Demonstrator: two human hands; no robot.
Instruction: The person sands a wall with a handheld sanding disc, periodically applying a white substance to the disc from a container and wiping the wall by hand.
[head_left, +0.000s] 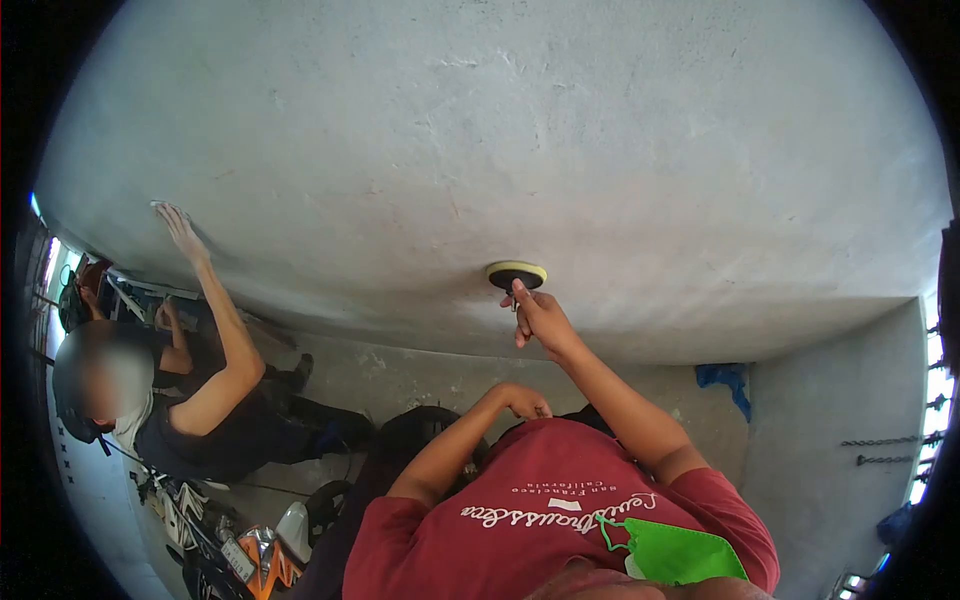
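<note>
My right hand grips a round sanding pad, which has a black back and a yellow rim. The pad's face lies against the grey plastered wall, and my index finger presses on its back. Close to my waist, my left hand rests by the hem of my red shirt. Its fingers are curled in, and the palm is hidden, so whatever might be in it does not show.
On the left a person in dark clothes reaches a whitened hand to the same wall. A motorcycle stands behind at lower left. Blue plastic lies on the floor near the right side wall, where chains hang.
</note>
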